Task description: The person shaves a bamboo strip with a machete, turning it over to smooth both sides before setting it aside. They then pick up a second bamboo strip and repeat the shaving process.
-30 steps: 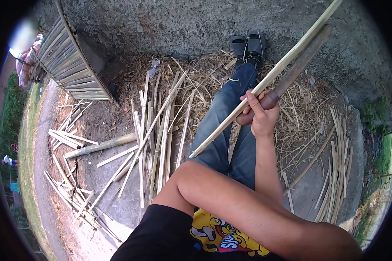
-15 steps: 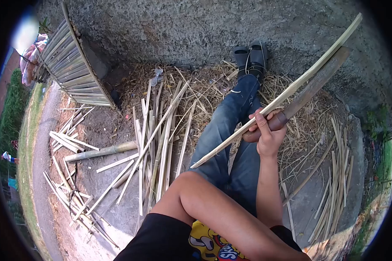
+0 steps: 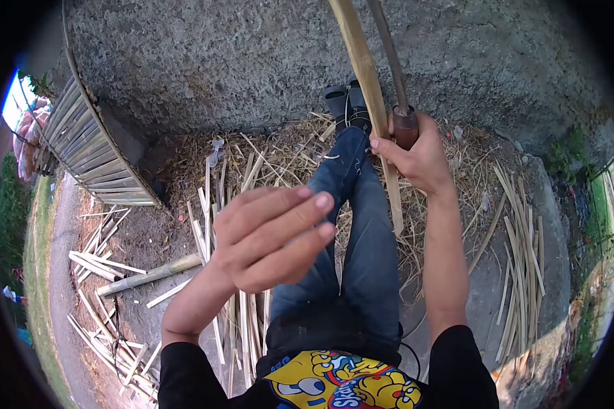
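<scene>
My right hand (image 3: 416,160) is closed around the brown wooden handle (image 3: 406,129) of a long knife. Its dark blade (image 3: 389,51) points up and away, seen nearly edge-on. The same hand pins a long pale bamboo strip (image 3: 365,65) beside the handle, under the thumb; the strip's lower end hangs over my leg. My left hand (image 3: 273,235) is raised in front of my lap, fingers loosely bent and apart, with nothing visible in it. The left thumb is mostly hidden.
Split bamboo strips lie left of my legs, with a bamboo pole (image 3: 150,274) among them. Another bundle of strips (image 3: 522,252) lies on the right. A bamboo slat panel (image 3: 92,146) leans at the far left. Shavings cover the ground before the rough wall (image 3: 252,61).
My left arm, earlier crossed over my body with its hand out of view, has swung forward to the left. The knife and bamboo strip have turned from slanting right to nearly upright.
</scene>
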`<state>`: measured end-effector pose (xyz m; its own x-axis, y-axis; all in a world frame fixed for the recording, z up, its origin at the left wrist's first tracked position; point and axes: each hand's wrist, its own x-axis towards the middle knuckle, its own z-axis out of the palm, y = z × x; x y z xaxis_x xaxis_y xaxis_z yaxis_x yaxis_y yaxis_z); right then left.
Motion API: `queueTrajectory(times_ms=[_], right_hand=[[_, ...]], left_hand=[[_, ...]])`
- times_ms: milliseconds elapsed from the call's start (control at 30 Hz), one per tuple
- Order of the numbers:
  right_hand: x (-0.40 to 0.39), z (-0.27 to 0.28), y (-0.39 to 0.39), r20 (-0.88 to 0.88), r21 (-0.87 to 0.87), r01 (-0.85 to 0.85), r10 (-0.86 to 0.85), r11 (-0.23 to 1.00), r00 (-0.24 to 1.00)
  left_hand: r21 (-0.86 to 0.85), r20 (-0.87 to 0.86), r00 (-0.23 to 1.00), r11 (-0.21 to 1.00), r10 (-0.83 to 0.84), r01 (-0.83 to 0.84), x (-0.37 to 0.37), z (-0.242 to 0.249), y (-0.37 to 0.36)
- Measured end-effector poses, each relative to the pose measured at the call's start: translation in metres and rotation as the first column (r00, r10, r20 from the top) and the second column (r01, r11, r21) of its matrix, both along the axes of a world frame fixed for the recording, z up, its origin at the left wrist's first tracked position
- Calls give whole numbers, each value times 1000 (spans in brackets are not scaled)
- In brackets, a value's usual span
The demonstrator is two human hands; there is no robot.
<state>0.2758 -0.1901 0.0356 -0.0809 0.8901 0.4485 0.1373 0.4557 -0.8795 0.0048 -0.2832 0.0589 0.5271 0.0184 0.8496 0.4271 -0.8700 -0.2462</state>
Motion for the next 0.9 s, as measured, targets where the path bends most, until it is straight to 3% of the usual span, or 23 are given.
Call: queueTrajectory(times_ms=[67,100,167,233,300,367,467,633,667,700,733,767,833,867,900], right_hand=[[-1,-1,1,272,-9,-51,52,999,961],[-2,-8,0,265,-23,-57,61,998,962],[-2,-29,-2,465,-152,-116,174,982,868],[-3,-53,-6,486,-190,-186,257,964,835],[-1,-66,-14,562,-347,-197,371,917,740],[4,-77,-16,591,-313,-247,392,917,705],[7,-91,-19,367,-620,-364,668,694,648],[12,-112,-18,397,-654,-386,730,650,556],[14,-114,-18,507,-580,-346,659,737,555],[16,-116,-17,607,-495,-307,576,813,548],[17,-120,-18,601,-510,-304,586,805,543],[18,-126,-18,698,-296,-254,390,921,601],[15,-130,-22,738,175,-122,-48,977,674],[16,-130,-29,754,75,6,-61,997,654],[13,-129,-36,754,57,13,-52,998,655]], left_hand=[[140,84,959,949,272,-282,-24,3,28],[180,51,928,911,370,-372,-36,7,37],[114,-40,845,843,533,-526,-58,-1,45],[25,-143,815,825,561,-564,-85,-22,48],[-10,-211,808,825,550,-565,-110,-49,52],[14,-293,764,801,575,-598,-125,-74,56],[7,-306,744,783,594,-622,-129,-96,57],[-30,-422,744,813,518,-582,-142,-127,64],[-41,-423,747,812,513,-582,-143,-131,63],[-183,-554,655,692,514,-698,-145,-136,62],[-295,-682,562,526,469,-798,-147,-143,59],[-277,-640,609,599,469,-752,-148,-151,56],[-335,-743,529,456,410,-825,-139,-161,38],[-461,-835,495,187,240,-868,-132,-165,29],[-534,-814,557,167,163,-829,-131,-175,18]])
